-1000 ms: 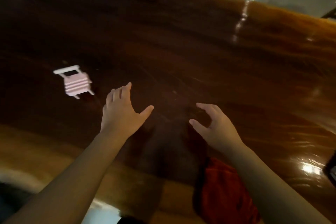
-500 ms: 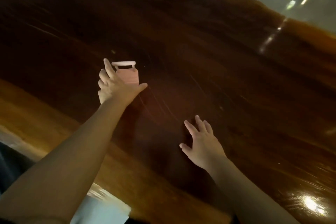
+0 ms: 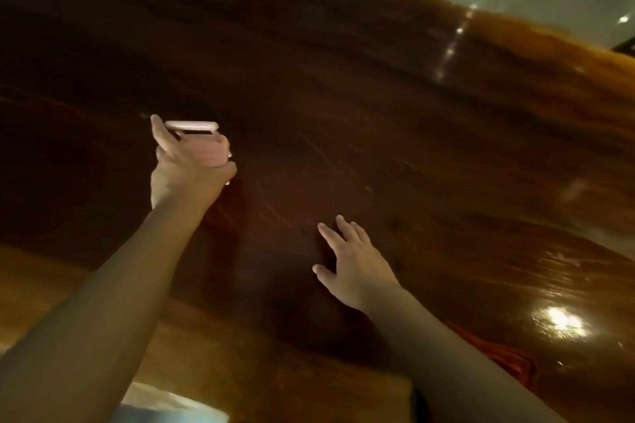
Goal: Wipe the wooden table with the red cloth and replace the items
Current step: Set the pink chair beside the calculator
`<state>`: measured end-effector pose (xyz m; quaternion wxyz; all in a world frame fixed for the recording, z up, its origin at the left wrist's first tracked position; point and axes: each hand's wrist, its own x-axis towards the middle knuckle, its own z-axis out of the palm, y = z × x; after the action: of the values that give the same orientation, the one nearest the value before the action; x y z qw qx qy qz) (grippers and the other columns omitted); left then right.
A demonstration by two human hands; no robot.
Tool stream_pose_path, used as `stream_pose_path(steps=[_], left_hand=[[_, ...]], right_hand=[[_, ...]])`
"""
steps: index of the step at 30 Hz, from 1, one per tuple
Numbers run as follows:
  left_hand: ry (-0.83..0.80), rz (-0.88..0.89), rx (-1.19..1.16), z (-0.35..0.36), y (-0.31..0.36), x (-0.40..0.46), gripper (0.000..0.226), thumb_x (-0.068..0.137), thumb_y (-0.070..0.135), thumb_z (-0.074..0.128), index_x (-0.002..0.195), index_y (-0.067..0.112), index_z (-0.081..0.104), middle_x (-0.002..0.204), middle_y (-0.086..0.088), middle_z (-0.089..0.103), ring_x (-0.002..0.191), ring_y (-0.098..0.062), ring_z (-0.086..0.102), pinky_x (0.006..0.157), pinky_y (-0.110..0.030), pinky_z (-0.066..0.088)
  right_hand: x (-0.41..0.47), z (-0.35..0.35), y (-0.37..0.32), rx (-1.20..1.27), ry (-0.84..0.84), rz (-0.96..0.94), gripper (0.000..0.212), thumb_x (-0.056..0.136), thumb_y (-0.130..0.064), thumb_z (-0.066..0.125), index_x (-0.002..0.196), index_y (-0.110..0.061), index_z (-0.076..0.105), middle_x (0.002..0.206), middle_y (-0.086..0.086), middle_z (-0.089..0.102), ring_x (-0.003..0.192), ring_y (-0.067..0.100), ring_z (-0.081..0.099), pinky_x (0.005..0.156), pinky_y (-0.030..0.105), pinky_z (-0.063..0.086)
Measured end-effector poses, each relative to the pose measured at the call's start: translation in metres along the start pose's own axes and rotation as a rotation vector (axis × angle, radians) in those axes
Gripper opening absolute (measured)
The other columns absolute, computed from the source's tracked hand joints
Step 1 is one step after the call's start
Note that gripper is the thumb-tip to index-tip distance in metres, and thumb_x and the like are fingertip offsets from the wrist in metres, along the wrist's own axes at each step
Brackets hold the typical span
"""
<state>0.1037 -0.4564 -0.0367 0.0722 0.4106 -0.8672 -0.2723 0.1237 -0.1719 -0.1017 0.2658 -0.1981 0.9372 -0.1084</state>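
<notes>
My left hand point(image 3: 187, 166) is closed around a small pink ribbed item with a pale handle bar point(image 3: 206, 141), at the left-middle of the dark glossy wooden table point(image 3: 395, 120). Whether the item touches the tabletop I cannot tell. My right hand point(image 3: 354, 259) hovers flat over the table nearer to me, fingers spread and holding nothing. The red cloth point(image 3: 501, 355) lies on the table at the lower right, mostly hidden behind my right forearm.
The table's far edge point(image 3: 481, 15) runs diagonally across the upper right, with pale floor beyond it. The near edge point(image 3: 103, 288) is lighter orange wood. A bright light reflection point(image 3: 558, 318) sits on the tabletop at the right.
My left hand reached left to the pink item and closed around it. My right hand opened flat over the table, and the red cloth came back into view.
</notes>
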Motion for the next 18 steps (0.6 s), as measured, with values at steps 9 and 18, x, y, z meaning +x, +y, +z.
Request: stream_pose_path(steps=[9,18], left_hand=[[-0.298,0.152,-0.083,0.06,0.122,-0.097,0.135,0.062,0.04,0.09,0.149,0.04,-0.012,0.146,-0.013,0.046,0.113,-0.04,0.06,0.087,-0.057,0.052],[-0.552,0.499,-0.059,0.153,0.247,-0.241,0.134,0.061,0.044,0.091,0.153,0.031,-0.006,0.151,-0.013,0.042,0.13,-0.037,0.048,0.102,-0.053,0.043]], right_hand=[[-0.076,-0.018,0.13,0.065,0.134,0.372,0.095,0.084,-0.07,0.059,0.153,-0.048,-0.003,0.17,-0.003,0.001,0.154,0.03,0.0,0.117,0.058,0.016],[-0.219,-0.015,0.281,0.192,0.27,0.819,0.099,0.083,-0.078,0.053,0.157,-0.043,-0.003,0.171,0.002,-0.002,0.154,0.036,0.0,0.118,0.058,0.018]])
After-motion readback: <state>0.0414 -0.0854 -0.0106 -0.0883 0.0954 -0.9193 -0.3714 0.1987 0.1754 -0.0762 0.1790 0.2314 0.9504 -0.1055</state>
